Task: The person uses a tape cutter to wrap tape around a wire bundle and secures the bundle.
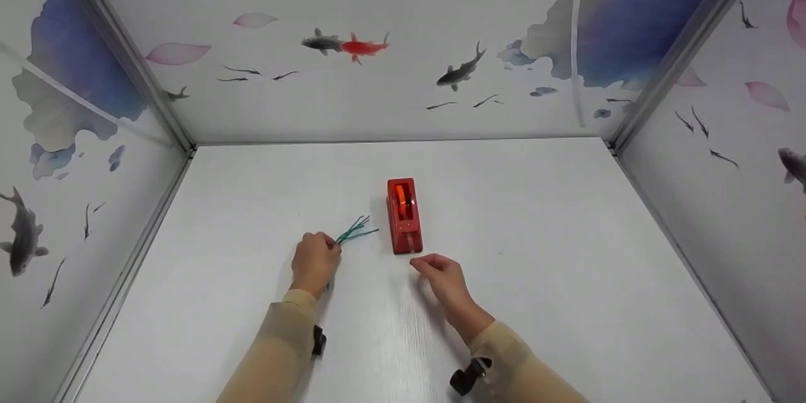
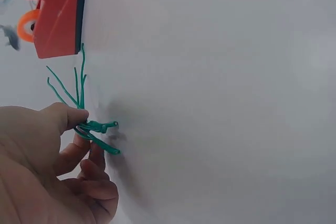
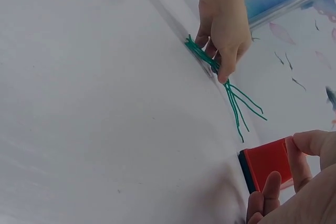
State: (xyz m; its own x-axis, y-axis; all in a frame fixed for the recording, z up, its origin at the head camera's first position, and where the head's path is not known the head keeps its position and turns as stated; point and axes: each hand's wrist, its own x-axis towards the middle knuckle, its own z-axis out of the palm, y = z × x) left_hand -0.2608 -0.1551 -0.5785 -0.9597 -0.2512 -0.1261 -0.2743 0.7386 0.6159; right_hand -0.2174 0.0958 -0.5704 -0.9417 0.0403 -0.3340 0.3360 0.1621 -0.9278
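Green strands (image 1: 356, 231), thin, bunched: L hand (image 1: 315, 261) has them pinched btwn thumb & fingers, just above table (image 1: 535, 233). Short ends poke out one side of the grip, long ends fan loose twd the dispenser. Risk: pinch takes only a small bit of the bunch, so a strand could slip out if the grip eases; splayed tips could catch on anything sticky brought close.

R hand (image 1: 444, 277): thumb & index tips pressed together, can't tell if tape is btwn them. It's at the near end of the red tape dispenser (image 1: 409, 225), w/ orange ring (image 1: 400, 200) inside; contact unclear. Dispenser sits upright on table, R of the strands, no hand bracing it, so a hard pull prob drags or tips it. Slack pull = tape folding onto itself or fingers.
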